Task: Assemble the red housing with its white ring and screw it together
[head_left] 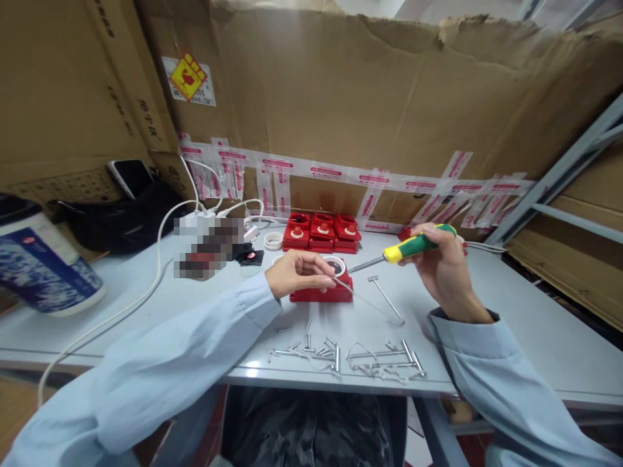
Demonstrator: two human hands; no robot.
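A pixelated patch [209, 246] at ten o'clock of the left hand [296, 272] hides whatever sits there on the bench [511, 324]. The left hand's fingers cover part of the red block [321, 293]. The small metal pieces [341, 355] at six o'clock are perhaps pins, too small to tell. The canister [43, 259] is cut off at the left edge.

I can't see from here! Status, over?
Left hand steadies red block. Right hand holds screwdriver, tip near block. Metal pins lie nearby.

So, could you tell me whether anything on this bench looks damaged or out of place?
The cardboard backdrop is torn along its top edge and patched with strips of printed tape. On the table, the metal pins lie in a loose, tangled scatter.
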